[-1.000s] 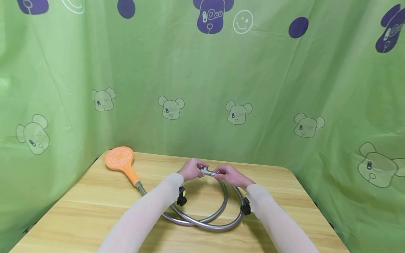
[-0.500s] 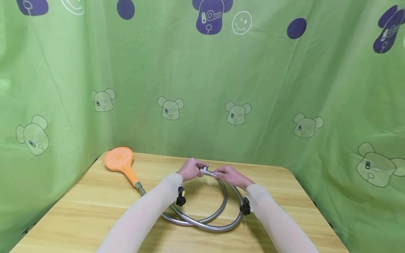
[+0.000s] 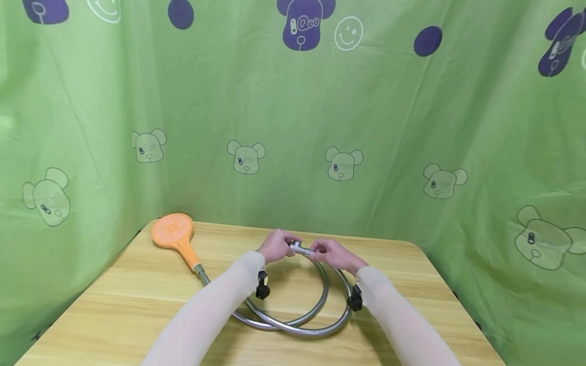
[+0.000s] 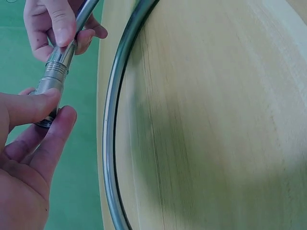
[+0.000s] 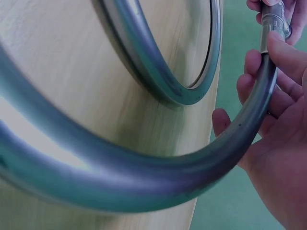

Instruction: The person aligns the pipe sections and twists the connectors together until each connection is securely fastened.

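Observation:
My left hand (image 3: pixel 274 246) grips a short silver threaded pipe fitting (image 4: pixel 50 85) between thumb and fingers. The thumb lies along its side in the left wrist view. My right hand (image 3: pixel 338 254) pinches the metal end connector (image 4: pixel 61 55) of a grey shower hose (image 3: pixel 316 330), its thumb on the connector in the right wrist view. Fitting and connector are in line, with screw threads showing where they meet. From there the hose runs down past the right palm and loops on the table. Its other end joins the handle of an orange shower head (image 3: pixel 172 230).
The shower head lies at the back left of the wooden table (image 3: pixel 114 305), face up. Two crossing loops of hose spread below my hands. A green patterned curtain (image 3: pixel 293 112) hangs close behind the table and along both sides.
The fingers of my right hand shift slightly on the hose connector. My left hand keeps its hold on the pipe fitting, and the hose loops move a little.

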`<state>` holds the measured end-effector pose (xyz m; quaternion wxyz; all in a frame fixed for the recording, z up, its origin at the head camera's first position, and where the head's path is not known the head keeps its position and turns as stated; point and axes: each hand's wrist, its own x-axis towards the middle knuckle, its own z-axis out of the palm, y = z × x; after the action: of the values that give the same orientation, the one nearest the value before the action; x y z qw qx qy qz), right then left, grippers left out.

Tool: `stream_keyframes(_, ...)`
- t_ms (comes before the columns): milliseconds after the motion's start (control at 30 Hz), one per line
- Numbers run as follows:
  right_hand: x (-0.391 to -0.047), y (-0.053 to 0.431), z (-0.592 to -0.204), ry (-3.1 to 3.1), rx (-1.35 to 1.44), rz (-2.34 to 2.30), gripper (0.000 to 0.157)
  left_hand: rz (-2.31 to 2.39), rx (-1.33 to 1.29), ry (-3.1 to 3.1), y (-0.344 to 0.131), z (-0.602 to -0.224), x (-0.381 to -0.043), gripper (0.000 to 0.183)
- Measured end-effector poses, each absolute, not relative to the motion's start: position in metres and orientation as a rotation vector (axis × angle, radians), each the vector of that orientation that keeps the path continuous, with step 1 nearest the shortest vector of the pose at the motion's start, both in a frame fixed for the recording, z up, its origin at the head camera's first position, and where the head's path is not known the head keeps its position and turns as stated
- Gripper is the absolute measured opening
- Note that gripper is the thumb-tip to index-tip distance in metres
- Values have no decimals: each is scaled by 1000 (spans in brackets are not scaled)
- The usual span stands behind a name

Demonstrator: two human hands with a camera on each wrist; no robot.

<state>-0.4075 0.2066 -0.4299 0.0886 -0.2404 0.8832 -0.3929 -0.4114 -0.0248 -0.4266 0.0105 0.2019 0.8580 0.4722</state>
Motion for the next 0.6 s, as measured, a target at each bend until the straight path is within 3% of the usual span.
stream_keyframes(233,-410,208,-429,2617,-724,-1098,34,1496,642,2660,-27,-429,-412,49)
stream_keyframes(500,-407,205,-431,2626,-706,-1185,16,1485,646,2657,-25,-435,-417,50)
stream_keyframes(600,-406,207,-429,2629,-724,-1152,18,1478,644,2665,-24,-433,-416,49)
